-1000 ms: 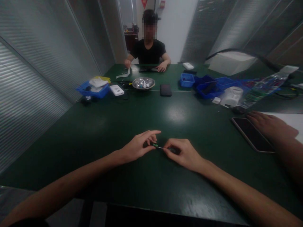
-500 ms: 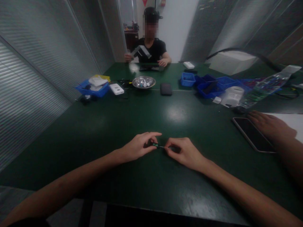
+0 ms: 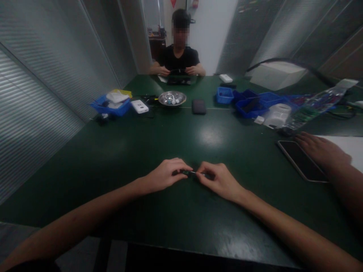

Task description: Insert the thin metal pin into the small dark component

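My left hand and my right hand rest close together on the dark green table, near its front middle. Between their fingertips is a small green part with a thin metal pin. The left fingers are curled and pinch the green end. The right thumb and forefinger pinch the thin metal end. Too small and dim to say more about the part.
Another person's hand lies beside a phone at the right. Across the table sits a person. Further back are a metal bowl, a dark wallet, a white device and blue bins.
My left index finger, stretched out before, has curled down onto the part. My two hands have moved slightly closer. The person opposite has lowered the item they held up.
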### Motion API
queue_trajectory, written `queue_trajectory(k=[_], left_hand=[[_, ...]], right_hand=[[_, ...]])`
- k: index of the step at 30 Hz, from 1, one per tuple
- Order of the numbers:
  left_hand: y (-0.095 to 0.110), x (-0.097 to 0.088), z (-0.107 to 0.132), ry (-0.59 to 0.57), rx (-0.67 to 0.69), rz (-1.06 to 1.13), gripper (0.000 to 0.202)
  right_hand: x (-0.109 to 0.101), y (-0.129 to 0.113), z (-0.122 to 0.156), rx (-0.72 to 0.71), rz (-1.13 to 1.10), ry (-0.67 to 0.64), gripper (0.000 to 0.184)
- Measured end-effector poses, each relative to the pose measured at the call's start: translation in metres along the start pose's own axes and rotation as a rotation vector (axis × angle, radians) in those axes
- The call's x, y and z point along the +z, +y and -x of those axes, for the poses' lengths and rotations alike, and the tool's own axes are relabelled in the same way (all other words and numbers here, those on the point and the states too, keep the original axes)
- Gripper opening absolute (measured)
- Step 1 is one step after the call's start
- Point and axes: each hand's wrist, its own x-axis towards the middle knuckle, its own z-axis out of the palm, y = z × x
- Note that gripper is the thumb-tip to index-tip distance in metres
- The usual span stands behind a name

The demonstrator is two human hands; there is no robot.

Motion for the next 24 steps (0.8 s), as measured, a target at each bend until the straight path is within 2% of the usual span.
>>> queue_trajectory(k=[8, 16, 21, 24], left_hand=[[0.0024, 0.0028, 0.0036, 0.057, -0.081, 0.021, 0.037], [-0.0007, 0.0034, 0.0016, 0.046, -0.094, 0.044, 0.04], [-0.0014, 0.0029, -0.0006, 0.034, -0.011, 0.027, 0.024], [-0.0024, 0.0027, -0.0007, 0.038, 0.034, 0.017, 0.023]], right_hand=[[-0.0004, -0.0034, 0.0022, -0.021, 0.041, -0.018, 0.021], [0.0071, -0.0014, -0.0055, -0.039, 0.079, -0.028, 0.017], [0.0076, -0.0013, -0.0041, -0.046, 0.083, -0.029, 0.015], [0.0073, -0.0008, -0.0027, -0.049, 0.079, -0.034, 0.014]])
